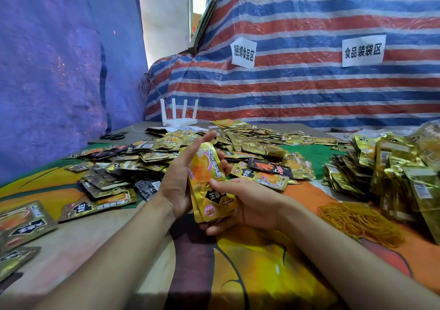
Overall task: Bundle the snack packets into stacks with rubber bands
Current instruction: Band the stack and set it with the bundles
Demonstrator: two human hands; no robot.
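Several packets (210, 185) to square: press with flat left hand (177, 181), cup in curled right hand (257, 207). Tap edges flush.

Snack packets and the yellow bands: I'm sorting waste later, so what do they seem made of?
Snack packets: probably metallised plastic film, glossy gold, judging by sharp glints and creases. Bands: likely rubber, matte yellow, thin limp loops in a tangled heap.
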